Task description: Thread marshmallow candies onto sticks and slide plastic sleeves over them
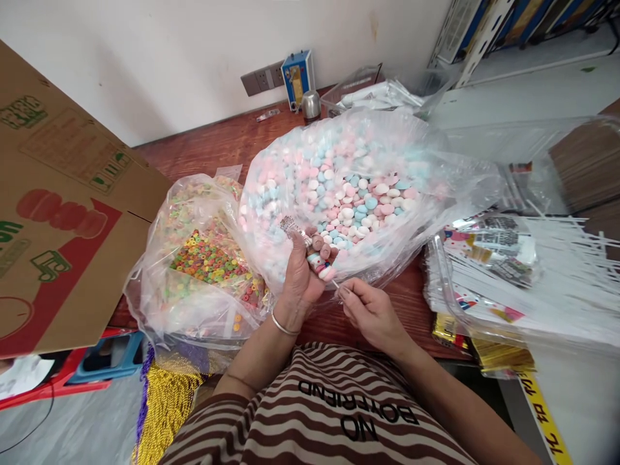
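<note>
My left hand (300, 278), with a bracelet at the wrist, is closed round a small printed clear bag (290, 226) with candies (320, 266) in it. My right hand (372, 316) pinches a thin white stick (335, 283) at the lower end of that bag. Whether the stick's far end is inside the bag I cannot make out. Right behind my hands lies a big clear bag (281, 155), open on top, full of pink, white and blue tablet candies (368, 206). A second clear bag (159, 290) with small colourful ring candies (208, 258) lies to the left.
A cardboard box (87, 161) stands at the left. On the right, a clear plastic tray (450, 297) holds white sticks (571, 271) and printed bags (504, 248). At the wall are a blue device (298, 77), a metal cup (310, 103) and another clear bin (334, 97).
</note>
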Motion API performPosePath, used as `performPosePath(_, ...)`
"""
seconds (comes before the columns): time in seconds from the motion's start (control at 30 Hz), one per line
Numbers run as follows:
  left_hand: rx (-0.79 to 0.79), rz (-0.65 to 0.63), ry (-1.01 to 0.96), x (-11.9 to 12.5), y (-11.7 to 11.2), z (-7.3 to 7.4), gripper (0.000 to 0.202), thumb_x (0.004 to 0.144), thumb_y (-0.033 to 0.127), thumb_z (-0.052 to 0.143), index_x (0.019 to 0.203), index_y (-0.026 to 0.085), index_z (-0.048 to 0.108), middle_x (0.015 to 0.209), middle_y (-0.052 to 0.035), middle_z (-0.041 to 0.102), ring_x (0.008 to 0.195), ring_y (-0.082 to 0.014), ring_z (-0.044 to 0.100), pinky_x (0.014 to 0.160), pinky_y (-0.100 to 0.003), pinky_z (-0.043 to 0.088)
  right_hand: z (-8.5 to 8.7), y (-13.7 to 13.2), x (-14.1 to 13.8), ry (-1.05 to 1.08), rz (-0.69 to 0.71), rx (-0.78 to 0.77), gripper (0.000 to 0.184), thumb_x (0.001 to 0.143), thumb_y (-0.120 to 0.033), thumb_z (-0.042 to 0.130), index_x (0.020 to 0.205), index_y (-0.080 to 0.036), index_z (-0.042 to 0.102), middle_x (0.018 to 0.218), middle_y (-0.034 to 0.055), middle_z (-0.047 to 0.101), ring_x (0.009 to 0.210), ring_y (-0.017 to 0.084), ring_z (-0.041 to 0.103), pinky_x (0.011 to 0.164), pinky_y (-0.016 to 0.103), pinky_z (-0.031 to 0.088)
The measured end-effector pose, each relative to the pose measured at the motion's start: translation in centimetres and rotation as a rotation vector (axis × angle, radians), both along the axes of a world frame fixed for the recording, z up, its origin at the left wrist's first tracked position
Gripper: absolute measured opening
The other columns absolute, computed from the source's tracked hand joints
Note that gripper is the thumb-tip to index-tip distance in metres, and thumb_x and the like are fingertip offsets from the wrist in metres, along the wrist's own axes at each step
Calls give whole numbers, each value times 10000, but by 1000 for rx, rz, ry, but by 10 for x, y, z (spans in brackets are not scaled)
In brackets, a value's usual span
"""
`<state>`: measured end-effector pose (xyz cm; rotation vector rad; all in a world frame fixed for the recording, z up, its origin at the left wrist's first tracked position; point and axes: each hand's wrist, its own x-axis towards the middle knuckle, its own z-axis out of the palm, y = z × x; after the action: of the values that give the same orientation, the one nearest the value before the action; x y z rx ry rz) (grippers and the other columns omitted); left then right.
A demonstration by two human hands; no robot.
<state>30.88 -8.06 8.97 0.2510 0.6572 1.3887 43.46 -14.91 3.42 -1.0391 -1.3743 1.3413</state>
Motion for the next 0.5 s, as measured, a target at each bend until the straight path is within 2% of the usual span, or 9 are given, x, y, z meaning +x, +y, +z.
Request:
performPosePath(0.07, 29, -23, -3, -1, 0, 1, 420, 901, 614, 603, 867, 195, 597, 609, 87, 385, 448, -34, 363, 628, -192, 508, 4, -2, -2, 375, 162, -350, 305, 968, -472, 580, 825, -203, 582, 455, -117, 362, 339, 55, 236, 375, 206, 221)
performPosePath(0.1, 41, -46, -12, 0, 0, 1, 431, 893, 628, 600, 868, 197, 602, 594, 92, 366, 425, -31, 327, 598, -187, 489, 6, -2, -3, 514, 213, -465, 306, 943, -481, 614, 822, -201, 581, 430, -140, 315, 312, 41, 173, 350, 196, 185)
performPosePath(0.17, 72, -100, -23, 4, -4, -2, 419, 894, 615, 611, 886, 196, 618, 571, 100, 345, 402, -28, 289, 571, -182, 466, 8, -2, -8, 682, 250, -568, 300, 903, -469, 672, 813, -196, 585, 409, -161, 278, 284, 25, 116, 325, 185, 161)
performPosePath(0.27, 115, -131, 38, 15, -13, -10, 356, 890, 549, 677, 916, 196, 632, 563, 97, 393, 432, -36, 388, 639, -192, 496, 8, 3, -16, 705, 144, -506, 327, 877, -494, 705, 803, -199, 585, 412, -157, 288, 290, 25, 136, 332, 188, 173)
performPosePath(0.33, 109, -144, 102, 20, -19, -15, 332, 841, 488, 768, 935, 195, 643, 617, 72, 508, 539, -63, 532, 711, -217, 523, 7, 7, -17, 587, -22, -373, 344, 867, -522, 716, 827, -201, 599, 447, -134, 336, 340, 38, 213, 364, 195, 194)
performPosePath(0.4, 82, -179, 121, 19, -19, -17, 374, 773, 438, 844, 981, 188, 661, 752, 20, 640, 711, -114, 652, 770, -255, 542, 6, 10, -14, 411, -161, -245, 345, 865, -526, 719, 839, -196, 622, 495, -102, 391, 409, 57, 290, 394, 203, 215)
performPosePath(0.43, 76, -175, 113, 16, -17, -16, 402, 754, 425, 859, 1015, 186, 667, 839, -9, 686, 804, -142, 687, 802, -275, 549, 7, 11, -11, 339, -183, -216, 342, 870, -522, 715, 835, -192, 632, 511, -89, 409, 433, 64, 313, 403, 207, 221)
performPosePath(0.5, 83, -125, 79, 7, -8, -13, 421, 766, 402, 849, 1087, 198, 668, 957, -35, 719, 919, -171, 711, 860, -307, 557, 8, 12, -6, 315, -117, -257, 349, 885, -520, 695, 815, -183, 642, 495, -89, 398, 424, 62, 299, 399, 208, 209)
